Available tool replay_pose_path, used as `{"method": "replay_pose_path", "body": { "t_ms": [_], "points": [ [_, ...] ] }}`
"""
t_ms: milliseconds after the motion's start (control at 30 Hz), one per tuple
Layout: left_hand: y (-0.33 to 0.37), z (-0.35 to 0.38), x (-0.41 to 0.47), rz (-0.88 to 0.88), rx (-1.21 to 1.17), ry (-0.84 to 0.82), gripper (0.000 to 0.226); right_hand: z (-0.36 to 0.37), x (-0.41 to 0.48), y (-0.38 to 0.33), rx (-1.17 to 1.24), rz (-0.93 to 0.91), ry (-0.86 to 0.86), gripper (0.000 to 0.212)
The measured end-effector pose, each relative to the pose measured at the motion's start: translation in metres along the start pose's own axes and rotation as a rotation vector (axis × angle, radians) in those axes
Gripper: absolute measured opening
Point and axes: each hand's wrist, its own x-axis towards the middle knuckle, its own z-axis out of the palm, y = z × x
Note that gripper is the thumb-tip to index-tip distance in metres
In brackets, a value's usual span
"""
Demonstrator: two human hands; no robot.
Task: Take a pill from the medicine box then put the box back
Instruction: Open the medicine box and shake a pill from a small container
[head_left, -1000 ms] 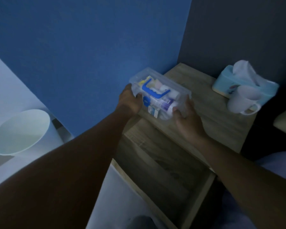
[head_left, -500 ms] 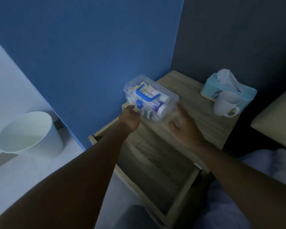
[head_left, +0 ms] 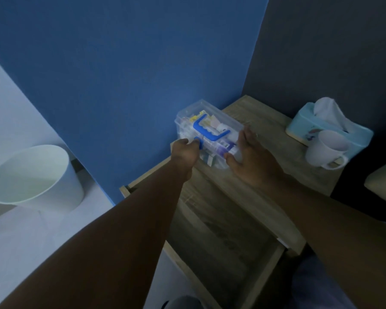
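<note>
A clear plastic medicine box [head_left: 226,123] with a blue handle stands on the left end of the wooden nightstand top [head_left: 276,152], close to the blue wall. It is closed, and packets and tubes show through its lid. My left hand [head_left: 184,152] is curled at its near side, fingertips pinching the blue latch. My right hand [head_left: 252,157] lies spread against the box's right end, thumb at the front corner, fingers apart.
Below the top, the nightstand's drawer [head_left: 221,230] is pulled open toward me. A light-blue tissue box [head_left: 303,126] and a white mug [head_left: 323,152] stand at the top's right. A white bin [head_left: 36,177] sits on the floor at left. Bedding lies at the right edge.
The box was held in both hands above the drawer; it now rests on the nightstand top. My left hand moved to the latch and my right hand came back against the box's end.
</note>
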Motion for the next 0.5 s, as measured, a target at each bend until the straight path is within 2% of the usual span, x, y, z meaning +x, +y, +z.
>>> {"method": "replay_pose_path", "body": {
  "t_ms": [100, 233, 367, 500],
  "points": [
    [-0.0015, 0.0037, 0.0043, 0.013, 0.003, 0.027, 0.043, -0.001, -0.0012, -0.0024, -0.03, -0.004, 0.022, 0.094],
    [-0.0026, 0.006, 0.0069, -0.019, -0.098, 0.069, 0.048, -0.0006, -0.0014, -0.0027, -0.044, 0.0, 0.025, 0.103],
    [-0.0053, 0.0052, 0.0028, -0.005, -0.17, 0.036, 0.026, 0.0033, -0.0001, -0.0009, -0.06, -0.002, 0.04, 0.109],
    [-0.0062, 0.0015, 0.0013, 0.017, -0.182, 0.02, 0.013, 0.0053, 0.0035, -0.0009, -0.1, 0.019, 0.039, 0.112]
  ]
}}
